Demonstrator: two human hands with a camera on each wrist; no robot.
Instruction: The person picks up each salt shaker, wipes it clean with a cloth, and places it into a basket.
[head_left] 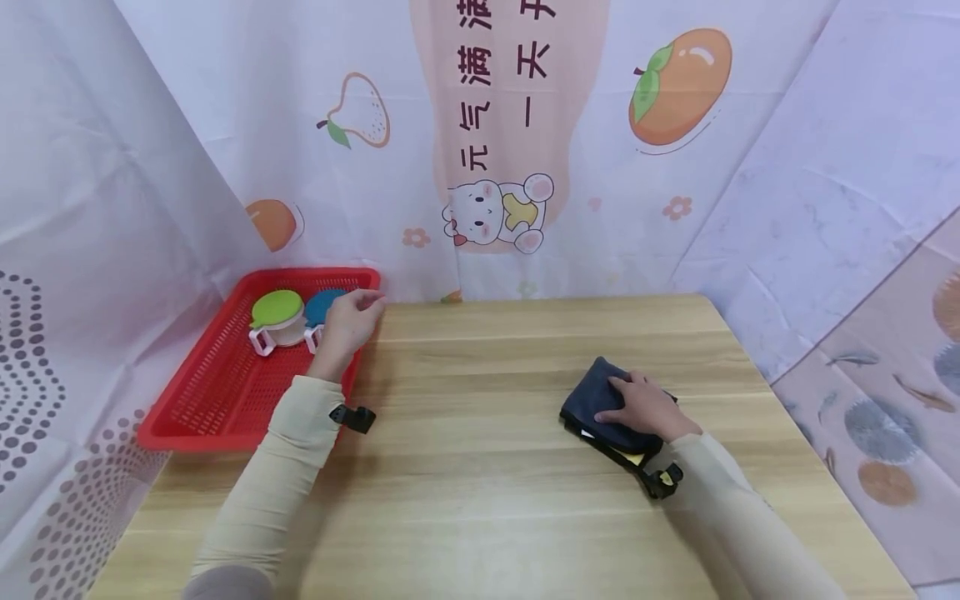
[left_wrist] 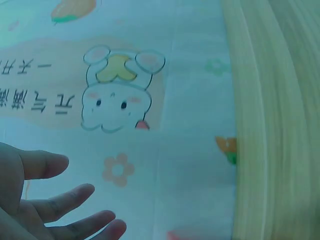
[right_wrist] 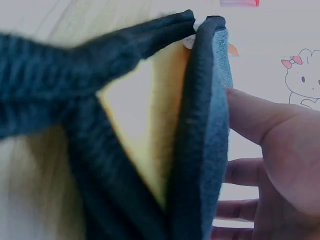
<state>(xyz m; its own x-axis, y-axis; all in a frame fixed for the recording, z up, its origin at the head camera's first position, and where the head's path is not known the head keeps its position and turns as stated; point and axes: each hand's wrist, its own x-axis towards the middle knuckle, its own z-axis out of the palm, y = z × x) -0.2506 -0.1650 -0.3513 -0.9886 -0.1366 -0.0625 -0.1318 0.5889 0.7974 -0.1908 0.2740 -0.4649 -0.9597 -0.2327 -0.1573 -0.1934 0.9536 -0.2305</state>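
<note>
My right hand [head_left: 643, 407] rests on a dark navy fabric pouch [head_left: 592, 396] lying on the right side of the table. Its thumb and fingers are spread over the pouch's upper face. The pouch's black-edged mouth gapes toward me, and a pale yellow and white inside [right_wrist: 145, 110] shows in the right wrist view. My left hand [head_left: 351, 323] is over the right rim of a red basket [head_left: 247, 400], fingers loosely bent and nothing in them. Beneath it, a blue-lidded container [head_left: 322, 307] is partly hidden by the hand.
Beside the blue lid in the basket stands a container with a lime-green lid [head_left: 277, 308] and a white handle. The wooden table [head_left: 465, 467] extends between both arms. A printed curtain [head_left: 375, 192] hangs along the table's back edge.
</note>
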